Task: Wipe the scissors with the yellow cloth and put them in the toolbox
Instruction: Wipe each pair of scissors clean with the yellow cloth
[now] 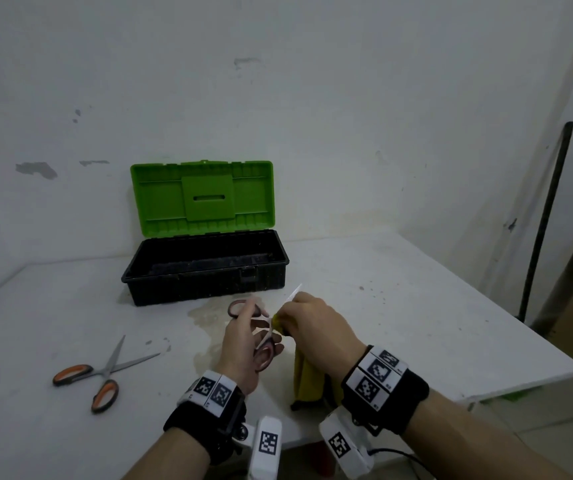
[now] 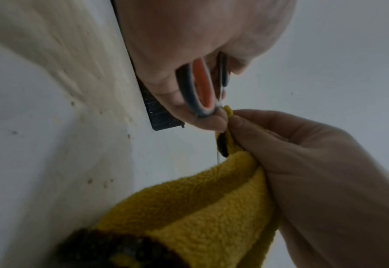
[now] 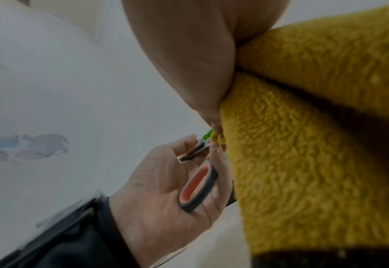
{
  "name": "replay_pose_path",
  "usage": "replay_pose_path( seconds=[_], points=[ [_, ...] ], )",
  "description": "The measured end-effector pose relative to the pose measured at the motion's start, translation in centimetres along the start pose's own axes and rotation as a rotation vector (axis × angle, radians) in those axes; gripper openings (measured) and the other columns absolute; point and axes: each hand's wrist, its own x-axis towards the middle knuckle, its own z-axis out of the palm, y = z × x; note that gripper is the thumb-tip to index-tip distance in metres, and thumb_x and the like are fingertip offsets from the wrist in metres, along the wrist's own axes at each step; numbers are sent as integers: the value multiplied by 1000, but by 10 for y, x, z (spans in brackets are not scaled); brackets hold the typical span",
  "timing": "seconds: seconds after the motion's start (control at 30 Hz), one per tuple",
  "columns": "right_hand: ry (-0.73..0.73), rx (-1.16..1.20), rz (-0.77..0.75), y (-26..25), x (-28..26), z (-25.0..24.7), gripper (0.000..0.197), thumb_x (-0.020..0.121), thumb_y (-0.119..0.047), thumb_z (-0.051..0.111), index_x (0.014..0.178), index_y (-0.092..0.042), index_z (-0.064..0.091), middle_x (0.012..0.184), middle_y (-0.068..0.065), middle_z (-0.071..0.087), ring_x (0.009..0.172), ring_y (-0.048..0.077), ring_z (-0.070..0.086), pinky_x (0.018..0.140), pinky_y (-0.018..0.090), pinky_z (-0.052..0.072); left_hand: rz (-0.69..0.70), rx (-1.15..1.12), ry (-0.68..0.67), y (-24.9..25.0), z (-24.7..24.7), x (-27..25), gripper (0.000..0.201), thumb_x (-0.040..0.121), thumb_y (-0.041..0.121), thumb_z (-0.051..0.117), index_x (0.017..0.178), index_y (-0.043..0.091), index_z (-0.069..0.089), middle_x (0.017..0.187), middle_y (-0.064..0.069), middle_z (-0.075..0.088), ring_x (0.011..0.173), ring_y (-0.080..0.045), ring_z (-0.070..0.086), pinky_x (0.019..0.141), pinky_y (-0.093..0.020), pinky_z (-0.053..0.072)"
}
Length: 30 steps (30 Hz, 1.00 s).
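My left hand (image 1: 243, 341) holds a pair of scissors (image 1: 265, 355) by its orange-and-black handles (image 2: 200, 90), above the table in front of the toolbox. My right hand (image 1: 316, 323) pinches the yellow cloth (image 1: 309, 379) around the blades close to the pivot; a blade tip (image 1: 295, 292) sticks out past its knuckles toward the box. The cloth (image 2: 202, 208) hangs down from that hand (image 2: 303, 154) to the table. The right wrist view shows the left hand (image 3: 165, 190) on the handle loop (image 3: 197, 188) beside the cloth (image 3: 315, 145). The black toolbox (image 1: 205, 268) stands with its green lid (image 1: 202, 197) up.
A second pair of scissors (image 1: 101, 374) with orange handles lies spread on the white table (image 1: 416, 306) at the left. A yellowish stain (image 1: 205, 313) marks the table before the box. A dark pole (image 1: 544, 220) leans at the wall on the right.
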Motion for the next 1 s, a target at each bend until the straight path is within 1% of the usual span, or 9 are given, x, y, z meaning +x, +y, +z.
replay_pose_path(
  seconds=[0.1, 0.17, 0.27, 0.43, 0.6, 0.67, 0.77, 0.9, 1.0],
  points=[
    [5, -21, -13, -2, 2, -3, 17, 96, -16, 52, 99, -22, 68, 103, -1, 53, 87, 20, 58, 73, 36, 54, 10, 4, 12, 0, 0, 0, 24, 97, 30, 53, 82, 11, 58, 70, -11, 63, 56, -22, 61, 54, -33, 53],
    [0, -11, -43, -9, 2, -3, 19, 98, -20, 50, 102, -20, 68, 103, 1, 53, 87, 21, 59, 72, 37, 53, 8, 4, -6, -2, 2, -1, 30, 99, 34, 51, 86, 9, 60, 81, -13, 68, 69, -26, 67, 59, -37, 56],
    [-15, -40, -73, -15, 2, -2, 20, 99, -21, 48, 106, -19, 66, 101, 1, 51, 85, 22, 59, 71, 36, 53, 4, 12, -30, -3, 6, -4, 46, 102, 45, 46, 103, 4, 66, 97, -21, 74, 91, -35, 73, 71, -47, 60],
    [-50, -61, -50, -9, 5, -13, 24, 100, -20, 47, 108, -20, 70, 103, 2, 53, 90, 23, 60, 70, 31, 49, 48, 85, 0, 0, 5, -4, 25, 99, 26, 46, 91, 6, 59, 79, -18, 63, 66, -26, 62, 58, -39, 56],
    [-43, -17, -171, -19, 2, -16, 22, 97, -22, 51, 106, -24, 71, 100, 0, 53, 82, 20, 58, 68, 33, 52, 9, 62, 24, -7, 10, -4, 35, 101, 36, 47, 107, 7, 64, 102, -18, 69, 95, -31, 69, 69, -41, 58],
    [-73, -44, -159, -16, 2, -18, 22, 97, -20, 52, 106, -23, 72, 99, 1, 53, 84, 22, 59, 70, 36, 53, 19, 61, 7, -7, 7, -1, 29, 97, 35, 51, 100, 8, 63, 98, -21, 67, 90, -31, 68, 71, -43, 58],
    [-92, -68, -165, -13, 4, -24, 22, 95, -17, 54, 105, -23, 73, 100, 1, 54, 84, 23, 60, 71, 39, 54, 26, 69, -12, -6, 5, -2, 28, 100, 32, 48, 93, 8, 60, 86, -18, 65, 74, -27, 66, 57, -37, 54],
    [-70, -64, -227, -19, 3, -20, 20, 94, -18, 55, 107, -24, 70, 98, 2, 53, 82, 23, 59, 67, 39, 53, 10, 54, -16, -10, 10, -6, 42, 104, 41, 42, 107, 6, 64, 100, -19, 70, 92, -30, 69, 66, -38, 55],
    [-108, -74, -196, -14, 4, -20, 21, 96, -19, 53, 104, -22, 72, 99, 1, 54, 85, 22, 60, 71, 38, 54, 29, 57, -21, -4, 6, -5, 34, 101, 36, 47, 103, 5, 61, 91, -21, 67, 80, -29, 66, 63, -38, 54]
  ],
)
